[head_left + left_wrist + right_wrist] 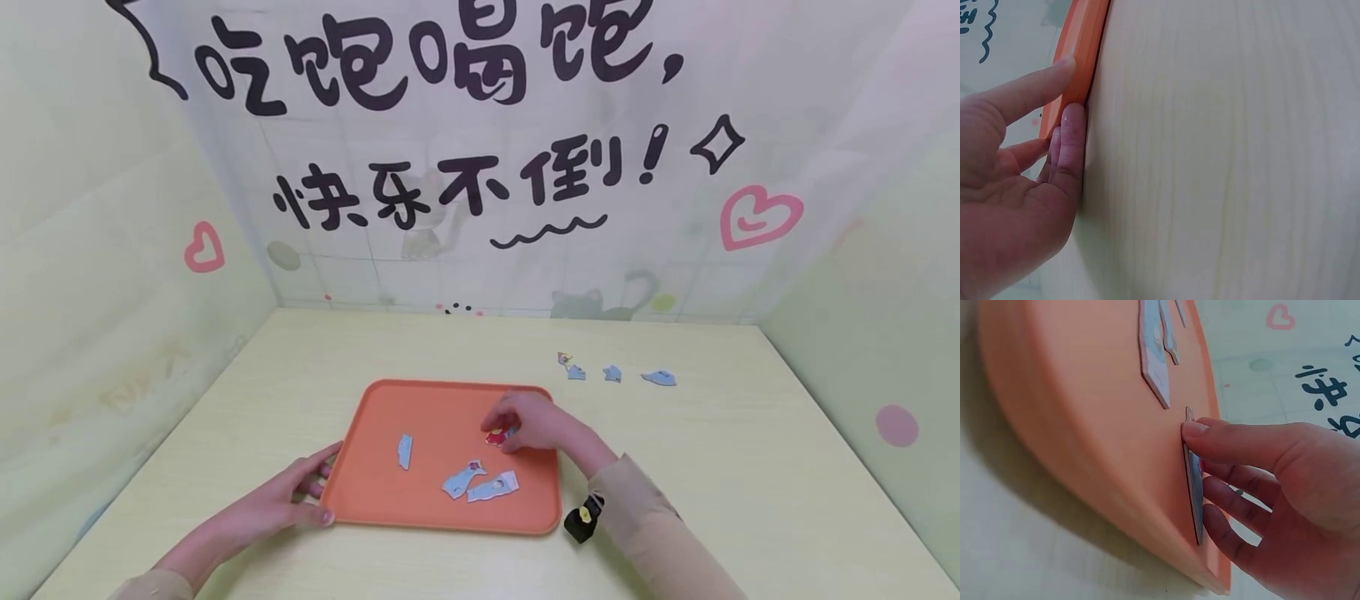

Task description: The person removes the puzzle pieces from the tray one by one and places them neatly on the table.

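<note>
An orange tray [367, 492] lies on the table, and my left hand [281, 496] holds it at its near left corner. In the left wrist view the thumb presses the tray wall [1083, 47] and the other fingers bend against its edge. Over the right part of the tray, my right hand [538, 421] pinches a red and blue puzzle piece [497, 437]. The right wrist view shows this flat piece [1194, 487] edge-on, low over the tray floor, thumb at one end. Two light blue puzzle pieces lie nearer me, one piece [463, 481] beside another piece [493, 487].
A narrow blue piece [404, 452] lies alone left of the tray's middle. Several more pieces, among them a pointed one [660, 378], are on the table behind and right of the tray. Fabric walls with printed writing enclose the table's back and sides.
</note>
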Available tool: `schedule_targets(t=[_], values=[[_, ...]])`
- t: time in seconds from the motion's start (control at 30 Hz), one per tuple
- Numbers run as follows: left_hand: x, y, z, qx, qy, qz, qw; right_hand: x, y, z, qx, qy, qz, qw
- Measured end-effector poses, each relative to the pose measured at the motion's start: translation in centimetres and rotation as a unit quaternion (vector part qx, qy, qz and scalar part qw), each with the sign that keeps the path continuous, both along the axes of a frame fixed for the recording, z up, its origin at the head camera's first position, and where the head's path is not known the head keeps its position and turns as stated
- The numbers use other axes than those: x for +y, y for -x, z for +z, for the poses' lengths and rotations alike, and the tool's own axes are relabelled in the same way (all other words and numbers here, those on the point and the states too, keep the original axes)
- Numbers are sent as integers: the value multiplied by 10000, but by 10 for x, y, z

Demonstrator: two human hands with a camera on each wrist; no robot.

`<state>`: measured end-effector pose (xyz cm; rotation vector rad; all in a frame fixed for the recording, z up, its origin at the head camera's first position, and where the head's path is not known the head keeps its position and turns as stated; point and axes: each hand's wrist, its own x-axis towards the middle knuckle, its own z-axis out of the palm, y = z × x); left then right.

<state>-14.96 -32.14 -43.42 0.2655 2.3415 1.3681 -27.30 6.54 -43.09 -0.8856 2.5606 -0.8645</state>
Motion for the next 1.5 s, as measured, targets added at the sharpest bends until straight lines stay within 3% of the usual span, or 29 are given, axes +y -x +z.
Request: schedule_targets(t=[0.17, 0.43, 0.63, 0.9, 1.13, 1.5], values=[[-1, 0, -1, 2, -1, 28, 10000, -1, -3, -1, 72, -74, -14, 9999], [-2, -1, -6, -22, -55, 3, 10000, -2, -1, -1, 547, -433, 431, 9966], [-2, 0, -7, -53, -55, 4, 10000, 0, 1, 10, 612, -222, 481, 9967], [-1, 0, -5, -64, -54, 29, 10000, 18, 7, 27, 758, 270, 270, 9964], [-1, 0, -4, 0, -79, -3, 10000, 42, 10, 33, 1153, 401, -248, 9922], [-2, 0, -3, 79, -121, -71, 9999, 77, 14, 30, 1517, 549, -512, 9856]])
